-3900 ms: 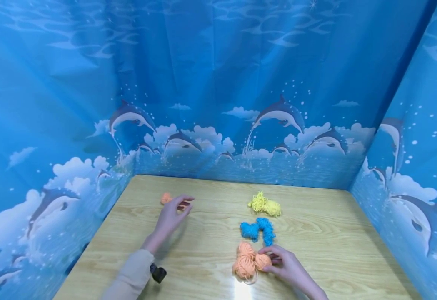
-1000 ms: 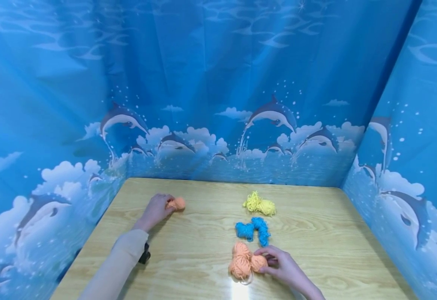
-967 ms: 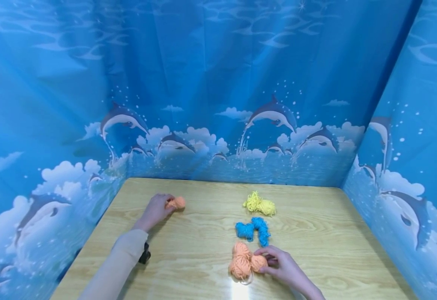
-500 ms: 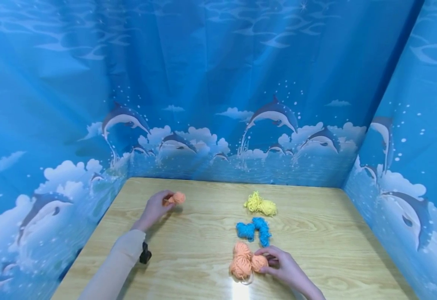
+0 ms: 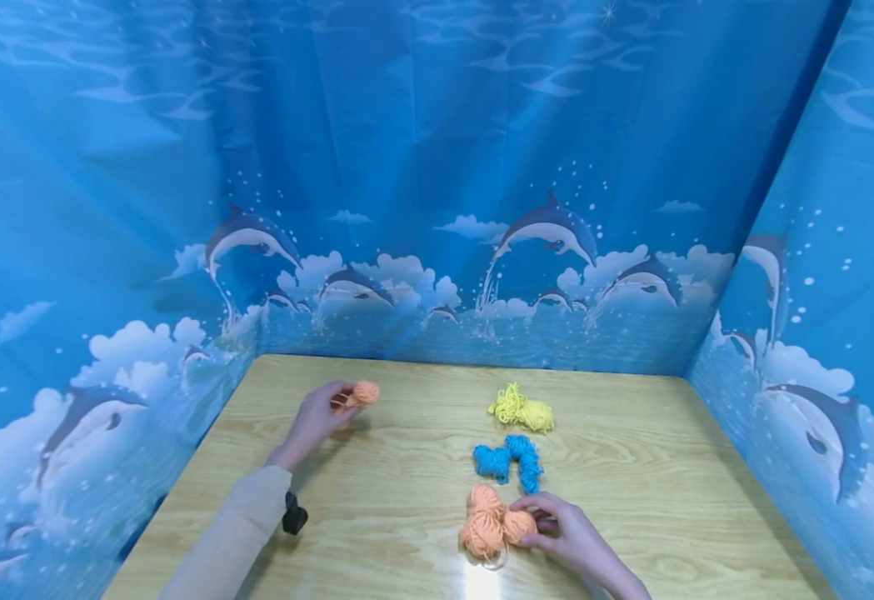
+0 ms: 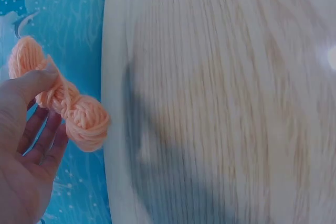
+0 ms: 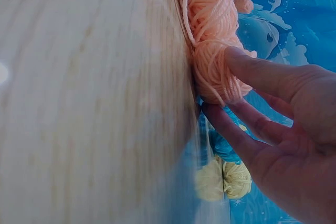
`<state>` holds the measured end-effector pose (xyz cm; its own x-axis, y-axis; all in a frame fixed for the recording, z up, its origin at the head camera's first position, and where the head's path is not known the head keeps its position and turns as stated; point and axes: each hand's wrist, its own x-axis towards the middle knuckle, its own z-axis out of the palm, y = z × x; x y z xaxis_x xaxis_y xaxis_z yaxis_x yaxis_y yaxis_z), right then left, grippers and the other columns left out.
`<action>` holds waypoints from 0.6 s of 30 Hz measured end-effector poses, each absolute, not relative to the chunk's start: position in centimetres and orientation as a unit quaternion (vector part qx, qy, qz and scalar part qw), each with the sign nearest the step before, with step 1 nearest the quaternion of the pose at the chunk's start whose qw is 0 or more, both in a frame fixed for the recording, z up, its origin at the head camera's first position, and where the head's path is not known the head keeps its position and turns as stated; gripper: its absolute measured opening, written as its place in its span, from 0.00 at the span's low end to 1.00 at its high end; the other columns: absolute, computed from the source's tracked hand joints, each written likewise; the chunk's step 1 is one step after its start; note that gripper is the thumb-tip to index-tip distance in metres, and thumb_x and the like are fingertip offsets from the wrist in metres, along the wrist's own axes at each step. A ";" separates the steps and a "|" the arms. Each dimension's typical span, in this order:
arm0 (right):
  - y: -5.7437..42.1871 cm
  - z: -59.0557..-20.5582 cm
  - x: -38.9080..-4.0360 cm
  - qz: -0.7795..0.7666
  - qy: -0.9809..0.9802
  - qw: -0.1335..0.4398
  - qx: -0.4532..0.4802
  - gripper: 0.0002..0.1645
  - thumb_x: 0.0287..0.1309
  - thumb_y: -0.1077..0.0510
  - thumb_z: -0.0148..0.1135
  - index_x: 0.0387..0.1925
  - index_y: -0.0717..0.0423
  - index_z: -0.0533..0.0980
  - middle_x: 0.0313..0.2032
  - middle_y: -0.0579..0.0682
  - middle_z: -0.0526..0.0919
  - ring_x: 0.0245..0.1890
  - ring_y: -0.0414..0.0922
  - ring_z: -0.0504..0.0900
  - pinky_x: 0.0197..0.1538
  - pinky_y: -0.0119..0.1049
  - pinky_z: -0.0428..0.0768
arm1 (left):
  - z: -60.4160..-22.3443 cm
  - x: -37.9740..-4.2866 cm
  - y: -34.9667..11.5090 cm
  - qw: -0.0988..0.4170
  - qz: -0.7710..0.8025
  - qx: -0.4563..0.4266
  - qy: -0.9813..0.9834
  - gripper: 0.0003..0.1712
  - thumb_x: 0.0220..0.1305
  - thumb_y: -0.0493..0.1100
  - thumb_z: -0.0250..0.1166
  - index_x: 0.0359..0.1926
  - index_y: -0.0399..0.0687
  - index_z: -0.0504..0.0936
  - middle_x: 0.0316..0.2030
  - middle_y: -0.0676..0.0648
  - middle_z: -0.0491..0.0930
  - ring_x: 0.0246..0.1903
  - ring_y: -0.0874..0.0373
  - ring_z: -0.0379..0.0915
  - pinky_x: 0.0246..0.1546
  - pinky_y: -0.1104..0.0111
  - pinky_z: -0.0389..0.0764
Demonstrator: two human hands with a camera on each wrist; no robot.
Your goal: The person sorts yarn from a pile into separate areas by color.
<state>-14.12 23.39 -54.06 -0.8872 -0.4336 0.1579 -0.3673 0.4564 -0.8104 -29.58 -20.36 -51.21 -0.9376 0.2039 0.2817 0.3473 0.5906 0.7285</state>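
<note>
My left hand (image 5: pixel 315 419) pinches a small peach skein of yarn (image 5: pixel 365 393) between thumb and fingers, a little above the far left of the table. In the left wrist view this skein (image 6: pixel 88 123) is narrow in the middle with a rounded bulge at each end. My right hand (image 5: pixel 570 533) has its thumb and fingers around the right-hand ball of a peach yarn bundle (image 5: pixel 484 533) lying on the table. The right wrist view shows the thumb on top of that yarn (image 7: pixel 212 69), with fingertips along its side.
Behind the peach bundle lies blue yarn (image 5: pixel 525 463) in a bent shape, and farther back a yellow yarn skein (image 5: pixel 532 414). The wooden table (image 5: pixel 407 500) ends against a blue dolphin-print curtain (image 5: pixel 437 167). A black device (image 5: pixel 294 514) is on the left wrist.
My left hand first hovered by the small peach skein, then grasped it. Since then it has raised the skein slightly and moved it right. My right hand has stayed on the peach bundle.
</note>
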 end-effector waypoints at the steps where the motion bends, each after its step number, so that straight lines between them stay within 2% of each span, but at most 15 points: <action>1: 23.4 -54.1 -14.1 -0.465 0.853 0.037 -0.234 0.23 0.55 0.57 0.74 0.53 0.57 0.80 0.49 0.57 0.83 0.42 0.40 0.85 0.48 0.32 0.86 | -51.2 -29.5 -20.2 0.080 -0.431 -0.153 -0.886 0.23 0.65 0.37 0.71 0.59 0.38 0.80 0.51 0.40 0.83 0.50 0.45 0.79 0.51 0.51 0.83; 6: 23.4 -54.1 -14.2 -0.462 0.858 0.049 -0.220 0.23 0.55 0.56 0.74 0.53 0.55 0.80 0.50 0.55 0.83 0.43 0.38 0.84 0.48 0.30 0.85 | -51.0 -29.1 -19.5 0.067 -0.449 -0.145 -0.879 0.24 0.65 0.39 0.71 0.60 0.39 0.79 0.51 0.40 0.82 0.51 0.45 0.79 0.52 0.52 0.83; 18: 23.4 -54.0 -14.2 -0.456 0.862 0.054 -0.216 0.23 0.56 0.55 0.74 0.53 0.54 0.80 0.51 0.54 0.83 0.44 0.39 0.85 0.49 0.30 0.84 | -51.0 -28.9 -18.7 0.059 -0.478 -0.126 -0.867 0.23 0.64 0.39 0.72 0.58 0.38 0.80 0.50 0.38 0.82 0.47 0.45 0.81 0.48 0.56 0.85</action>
<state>-14.22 23.39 -53.98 -0.9009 -0.4214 0.1043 -0.3233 0.4908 -0.8091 -28.92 -18.69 -51.01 -0.9615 0.1620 0.2220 0.2742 0.5110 0.8146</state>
